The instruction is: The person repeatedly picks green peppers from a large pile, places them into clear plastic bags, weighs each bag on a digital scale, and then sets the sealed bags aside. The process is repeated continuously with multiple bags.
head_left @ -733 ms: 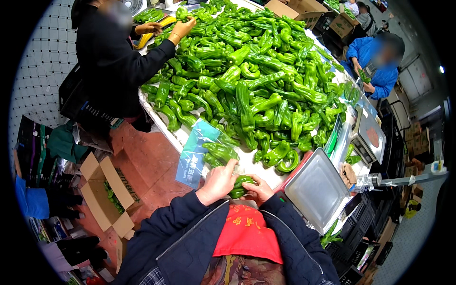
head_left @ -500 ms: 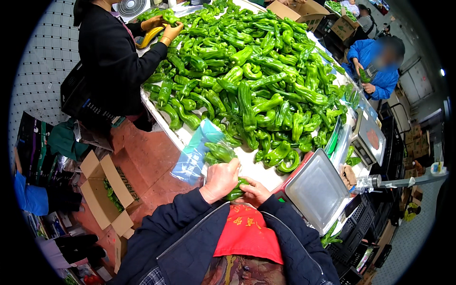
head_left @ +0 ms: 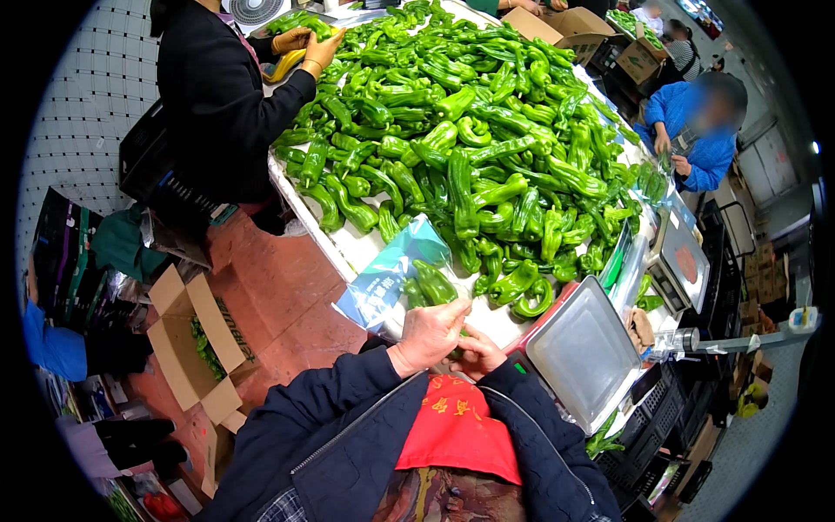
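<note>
My left hand [head_left: 428,336] is closed on the gathered mouth of a clear plastic bag [head_left: 393,270] with a blue-and-teal printed side. Green peppers [head_left: 433,283] show inside the bag, which rests at the table's near edge. Close beside it, my right hand [head_left: 479,354] has its fingers curled round a green pepper, mostly hidden between the two hands. Just beyond the bag lies a large heap of long green peppers [head_left: 487,157] on the white table.
To my right stand a red scale [head_left: 581,348] with a metal pan and a second scale [head_left: 681,254]. A dark-sleeved person [head_left: 213,104] handles peppers at left; another in blue [head_left: 696,130] works at far right. An open cardboard box [head_left: 196,339] sits on the floor.
Both hands and the bag have shifted slightly right. The pepper between my hands is now more covered. The person at left has lowered the pepper they were holding up.
</note>
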Demonstrator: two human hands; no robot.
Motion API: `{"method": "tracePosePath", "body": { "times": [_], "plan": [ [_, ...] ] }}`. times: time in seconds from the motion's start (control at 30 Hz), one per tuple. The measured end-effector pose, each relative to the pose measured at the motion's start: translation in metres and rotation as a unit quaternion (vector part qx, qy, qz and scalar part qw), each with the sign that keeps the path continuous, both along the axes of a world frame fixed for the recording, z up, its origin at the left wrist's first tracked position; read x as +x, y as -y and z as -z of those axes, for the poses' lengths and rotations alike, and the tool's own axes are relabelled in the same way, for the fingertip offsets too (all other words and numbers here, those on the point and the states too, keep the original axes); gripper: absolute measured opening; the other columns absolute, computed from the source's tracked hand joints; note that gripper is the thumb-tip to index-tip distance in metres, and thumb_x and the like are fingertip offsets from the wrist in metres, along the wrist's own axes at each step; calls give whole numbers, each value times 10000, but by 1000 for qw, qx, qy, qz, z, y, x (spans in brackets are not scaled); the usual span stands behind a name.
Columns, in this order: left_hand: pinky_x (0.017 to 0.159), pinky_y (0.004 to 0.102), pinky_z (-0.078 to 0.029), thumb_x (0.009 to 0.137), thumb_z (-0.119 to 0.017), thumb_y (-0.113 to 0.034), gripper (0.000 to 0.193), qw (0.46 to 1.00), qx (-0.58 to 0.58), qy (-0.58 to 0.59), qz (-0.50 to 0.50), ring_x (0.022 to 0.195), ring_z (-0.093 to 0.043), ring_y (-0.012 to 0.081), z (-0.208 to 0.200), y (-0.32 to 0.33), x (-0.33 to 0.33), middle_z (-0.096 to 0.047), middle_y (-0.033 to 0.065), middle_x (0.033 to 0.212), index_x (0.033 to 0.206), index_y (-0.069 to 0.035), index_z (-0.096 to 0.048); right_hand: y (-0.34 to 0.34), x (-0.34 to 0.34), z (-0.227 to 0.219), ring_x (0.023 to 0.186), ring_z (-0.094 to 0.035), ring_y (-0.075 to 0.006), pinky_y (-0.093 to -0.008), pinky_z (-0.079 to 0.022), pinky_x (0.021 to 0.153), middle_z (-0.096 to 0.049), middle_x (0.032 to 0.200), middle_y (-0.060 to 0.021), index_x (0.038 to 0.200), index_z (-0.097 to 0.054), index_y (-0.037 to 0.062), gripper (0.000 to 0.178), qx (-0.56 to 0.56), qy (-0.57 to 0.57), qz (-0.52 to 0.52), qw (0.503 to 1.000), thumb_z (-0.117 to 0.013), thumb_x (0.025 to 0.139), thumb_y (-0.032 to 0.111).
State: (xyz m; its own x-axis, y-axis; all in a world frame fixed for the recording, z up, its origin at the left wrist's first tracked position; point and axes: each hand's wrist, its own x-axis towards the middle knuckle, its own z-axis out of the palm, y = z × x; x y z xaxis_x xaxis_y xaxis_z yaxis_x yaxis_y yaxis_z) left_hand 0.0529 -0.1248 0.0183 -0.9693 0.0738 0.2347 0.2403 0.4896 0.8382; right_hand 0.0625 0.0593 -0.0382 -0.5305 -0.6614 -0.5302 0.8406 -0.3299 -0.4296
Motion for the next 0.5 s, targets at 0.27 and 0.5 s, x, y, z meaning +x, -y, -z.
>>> {"method": "tracePosePath", "body": {
  "times": [0.27,0.5],
  "plan": [
    [536,402,-506,848,-631,-112,23,987,-126,-75,64,596,-653,288,-5,-13,11,-635,93,670,831,-106,-615,31,-16,42,885,-665,-194,-332,-537,705,-644,1108,-86,1319,-468,106,414,-36,-152,-63,986,-616,941,185],
    [549,385,-481,799,-664,-42,64,984,-55,-146,81,584,-632,289,-14,-12,10,-597,101,616,832,-77,-622,71,-36,22,880,-667,-201,-332,-533,727,-664,1072,-90,1353,-479,98,474,29,-338,-99,936,-629,924,235]
  ]
}}
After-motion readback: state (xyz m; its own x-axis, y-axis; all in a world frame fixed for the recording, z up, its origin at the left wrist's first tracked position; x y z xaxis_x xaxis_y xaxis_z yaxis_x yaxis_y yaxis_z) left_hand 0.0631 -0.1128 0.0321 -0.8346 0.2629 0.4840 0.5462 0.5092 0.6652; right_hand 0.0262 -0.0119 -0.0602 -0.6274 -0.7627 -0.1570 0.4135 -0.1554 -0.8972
